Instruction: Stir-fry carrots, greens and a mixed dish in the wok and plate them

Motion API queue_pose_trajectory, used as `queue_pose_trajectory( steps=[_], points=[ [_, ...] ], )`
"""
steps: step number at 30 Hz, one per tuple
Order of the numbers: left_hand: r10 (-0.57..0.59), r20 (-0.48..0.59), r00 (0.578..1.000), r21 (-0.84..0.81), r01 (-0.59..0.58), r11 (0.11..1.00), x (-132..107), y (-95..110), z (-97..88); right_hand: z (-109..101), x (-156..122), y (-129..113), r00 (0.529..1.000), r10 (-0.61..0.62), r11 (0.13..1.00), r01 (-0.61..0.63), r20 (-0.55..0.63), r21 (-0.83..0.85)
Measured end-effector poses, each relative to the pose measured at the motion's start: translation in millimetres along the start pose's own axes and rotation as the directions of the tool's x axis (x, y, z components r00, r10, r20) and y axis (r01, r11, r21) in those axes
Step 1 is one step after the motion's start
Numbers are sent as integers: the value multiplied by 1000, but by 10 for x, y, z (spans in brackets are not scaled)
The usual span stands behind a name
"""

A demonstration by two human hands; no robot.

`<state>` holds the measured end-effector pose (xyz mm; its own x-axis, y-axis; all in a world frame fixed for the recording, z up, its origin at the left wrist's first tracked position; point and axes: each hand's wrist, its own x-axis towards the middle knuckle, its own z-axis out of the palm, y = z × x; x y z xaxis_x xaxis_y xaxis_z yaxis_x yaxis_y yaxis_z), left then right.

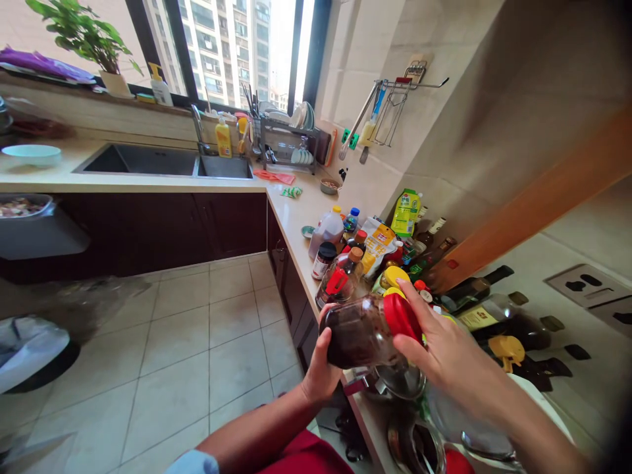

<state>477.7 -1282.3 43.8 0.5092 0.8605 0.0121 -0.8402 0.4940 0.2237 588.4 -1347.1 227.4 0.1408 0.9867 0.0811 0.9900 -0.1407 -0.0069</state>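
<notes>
A glass jar [359, 330] of dark brown contents lies tilted nearly sideways above the counter's edge. My left hand [320, 368] is wrapped round its base end. At the other end, the fingers and thumb of my right hand [444, 339] grip the red lid [401, 316], which sits on the jar's mouth. Below the jar are a metal-lidded container [402, 380] and an open glass jar [415, 444] with a spoon handle in it. Just behind stands a glass bottle with a brown cap [340, 276], beside a black-lidded jar [324, 261].
Bottles, bags and jars crowd the counter along the right wall, including a large plastic jug [326, 232]. Further off are a dish rack [289, 145] and a double sink [148, 160] under the window. A lined bin [29, 349] stands on the tiled floor at left.
</notes>
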Motion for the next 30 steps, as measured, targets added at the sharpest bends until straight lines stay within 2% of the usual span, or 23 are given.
queue_pose_trajectory(
  steps=[3, 4, 6, 9, 13, 16, 17, 20, 21, 22, 24, 26, 27, 30],
  points=[
    [-257, 40, 966, -38, 259, 965, 45, 88, -34, -164, -1, 120, 965, -242, 970, 241, 103, 19],
    [-315, 61, 947, -44, 318, 947, 51, 99, -53, -179, 18, 133, 953, -279, 960, 279, 118, 20],
    [-375, 93, 923, -48, 380, 924, 48, 95, -98, -162, 73, 116, 964, -227, 973, 232, 139, -22],
    [-422, 114, 899, -11, 426, 905, 26, 56, -169, -105, 141, 61, 993, -31, 984, 50, 115, -168],
    [-490, 111, 865, 22, 491, 871, 10, 7, -218, -121, 155, 57, 973, -119, 983, 142, 196, -112],
    [-514, 81, 854, 21, 514, 857, 4, -2, -203, -138, 136, 92, 972, 16, 983, 28, 236, -179],
    [-531, 81, 844, 26, 530, 847, 1, 2, -192, -133, 126, 104, 974, 23, 984, 18, 226, -177],
    [-561, 80, 824, 12, 562, 827, -12, 18, -163, -82, 99, 114, 968, -144, 988, 151, 205, -19],
    [-569, 67, 820, 0, 570, 822, -17, 20, -161, -55, 95, 103, 966, -158, 987, 160, 206, 9],
    [-591, 53, 805, -8, 592, 806, -22, 19, -165, -27, 94, 84, 968, -129, 991, 131, 214, 4],
    [-663, 37, 748, -3, 663, 749, -32, 8, -184, 25, 99, 34, 977, -6, 999, 18, 215, -51],
    [-718, 25, 696, 7, 718, 696, -37, -12, -209, 62, 101, -11, 975, 31, 998, -19, 222, -53],
    [-719, 15, 695, 5, 719, 695, -37, -22, -219, 76, 98, -27, 972, 13, 999, -6, 233, -31],
    [-666, -17, 746, -5, 666, 746, -30, -54, -241, 131, 82, -53, 967, -10, 1000, 11, 254, -1]
  ],
)
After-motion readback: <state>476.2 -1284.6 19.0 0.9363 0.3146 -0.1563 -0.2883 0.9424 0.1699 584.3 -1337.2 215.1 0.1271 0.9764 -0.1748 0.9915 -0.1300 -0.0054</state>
